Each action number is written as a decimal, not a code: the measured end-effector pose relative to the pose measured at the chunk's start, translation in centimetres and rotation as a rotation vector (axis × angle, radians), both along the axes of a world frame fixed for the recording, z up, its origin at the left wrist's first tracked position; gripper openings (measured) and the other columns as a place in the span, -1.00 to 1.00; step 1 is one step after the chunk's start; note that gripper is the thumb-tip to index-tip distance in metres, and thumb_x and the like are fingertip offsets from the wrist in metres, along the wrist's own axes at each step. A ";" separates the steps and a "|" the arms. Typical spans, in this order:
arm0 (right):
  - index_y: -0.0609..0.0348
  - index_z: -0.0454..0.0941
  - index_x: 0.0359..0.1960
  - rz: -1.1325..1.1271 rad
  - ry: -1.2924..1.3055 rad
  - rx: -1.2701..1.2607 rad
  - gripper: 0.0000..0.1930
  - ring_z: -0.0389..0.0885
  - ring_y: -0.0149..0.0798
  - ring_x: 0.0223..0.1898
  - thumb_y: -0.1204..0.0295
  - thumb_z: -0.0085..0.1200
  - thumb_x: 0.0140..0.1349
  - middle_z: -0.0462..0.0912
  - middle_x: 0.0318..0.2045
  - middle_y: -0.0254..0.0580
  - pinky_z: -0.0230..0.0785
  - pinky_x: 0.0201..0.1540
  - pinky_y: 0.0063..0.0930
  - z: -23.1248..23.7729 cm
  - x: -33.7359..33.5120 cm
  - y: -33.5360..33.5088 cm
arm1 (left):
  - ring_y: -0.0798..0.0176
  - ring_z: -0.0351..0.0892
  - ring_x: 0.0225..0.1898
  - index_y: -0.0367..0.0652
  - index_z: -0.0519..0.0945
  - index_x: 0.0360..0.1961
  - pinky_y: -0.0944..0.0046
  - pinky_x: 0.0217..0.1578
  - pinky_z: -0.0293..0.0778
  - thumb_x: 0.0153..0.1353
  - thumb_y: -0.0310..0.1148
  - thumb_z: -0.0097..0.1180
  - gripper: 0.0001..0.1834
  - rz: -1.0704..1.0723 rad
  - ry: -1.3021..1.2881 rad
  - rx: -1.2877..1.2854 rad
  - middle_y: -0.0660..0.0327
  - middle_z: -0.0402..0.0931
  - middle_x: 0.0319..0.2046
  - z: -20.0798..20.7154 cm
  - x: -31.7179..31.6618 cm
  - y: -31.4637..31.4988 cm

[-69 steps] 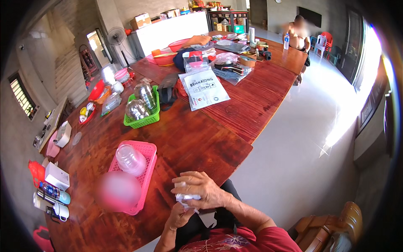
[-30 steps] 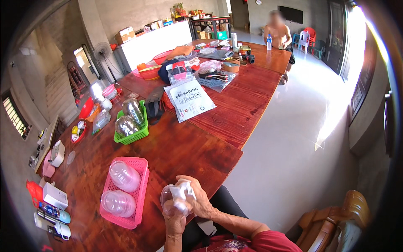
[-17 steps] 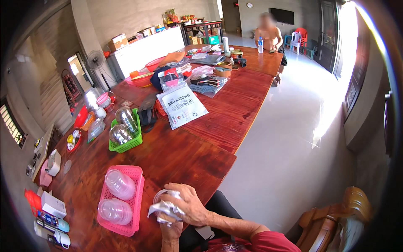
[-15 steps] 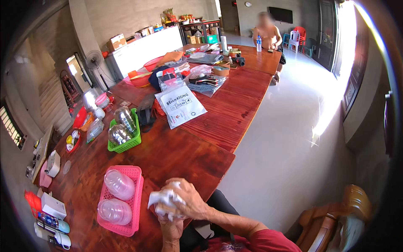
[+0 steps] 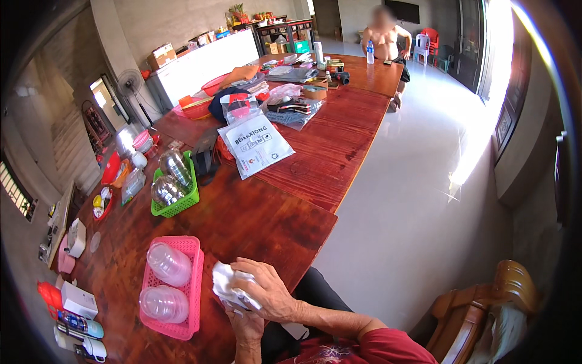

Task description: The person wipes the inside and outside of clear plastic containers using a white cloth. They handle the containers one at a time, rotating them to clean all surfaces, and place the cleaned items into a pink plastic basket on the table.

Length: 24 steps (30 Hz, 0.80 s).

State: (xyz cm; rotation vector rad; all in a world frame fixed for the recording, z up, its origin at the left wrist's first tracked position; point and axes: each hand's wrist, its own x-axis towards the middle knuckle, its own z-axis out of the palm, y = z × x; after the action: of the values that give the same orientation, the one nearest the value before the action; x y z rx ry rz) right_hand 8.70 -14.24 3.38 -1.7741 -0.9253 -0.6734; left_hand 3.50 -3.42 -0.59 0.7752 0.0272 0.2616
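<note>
Above the table's near edge, my right hand (image 5: 270, 292) is closed over a crumpled white cloth (image 5: 224, 280). My left hand (image 5: 245, 327) is under the bundle, palm upward, its fingers mostly hidden by the cloth and the right hand. Whether the cloth wraps something in the left hand cannot be seen. Just left of my hands stands a pink plastic basket (image 5: 196, 282). Two clear, rounded plastic containers, one farther away (image 5: 170, 264) and one nearer (image 5: 164, 304), lie in it.
A green basket (image 5: 190, 201) with shiny clear containers stands farther back, near a white printed plastic bag (image 5: 257, 145). Bottles, a mug (image 5: 94, 348) and a white box (image 5: 79, 300) line the left. A person (image 5: 385, 45) is at the far end; a wooden chair (image 5: 479, 309) stands right.
My hands have turned slightly around the cloth, bunching it differently. The view has shifted a little. The person at the far end has moved an arm out to the side.
</note>
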 end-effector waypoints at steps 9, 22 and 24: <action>0.14 0.50 -0.05 0.155 0.161 0.019 -0.57 0.37 0.03 0.12 0.35 0.25 -0.01 0.43 0.00 -0.10 0.34 0.05 -0.18 0.2 1.4 -1.6 | 0.31 0.37 0.06 -0.25 0.48 -0.02 0.26 0.00 0.42 0.06 -0.39 0.25 -0.57 -0.077 0.004 0.660 0.24 0.30 0.06 1.0 -1.0 0.4; 0.19 0.40 -0.05 0.476 0.450 -0.007 -0.66 0.44 -0.04 0.01 0.44 0.04 0.11 0.44 -0.08 -0.07 0.36 0.03 -0.25 -2.0 3.4 -2.4 | 0.37 0.54 -0.21 -0.24 0.59 -0.25 0.35 -0.13 0.46 0.04 -0.58 0.30 -0.78 -0.274 -0.025 0.641 0.22 0.58 -0.25 -0.6 -2.8 1.8; 0.20 0.39 -0.02 0.527 0.688 0.035 -0.66 0.47 -0.21 -0.05 0.42 0.02 0.15 0.47 -0.13 -0.15 0.36 0.00 -0.34 -2.6 3.5 -2.6 | 0.30 0.54 -0.14 -0.26 0.56 -0.22 0.29 -0.07 0.47 0.02 -0.60 0.31 -0.73 -0.297 -0.093 0.649 0.14 0.57 -0.19 -0.9 -2.9 2.0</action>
State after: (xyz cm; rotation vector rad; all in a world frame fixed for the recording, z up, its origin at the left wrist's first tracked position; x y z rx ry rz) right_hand 12.17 -16.85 0.77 -1.4729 -0.8241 0.2514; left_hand 0.59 -1.38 -1.53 1.3943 -0.2715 0.0152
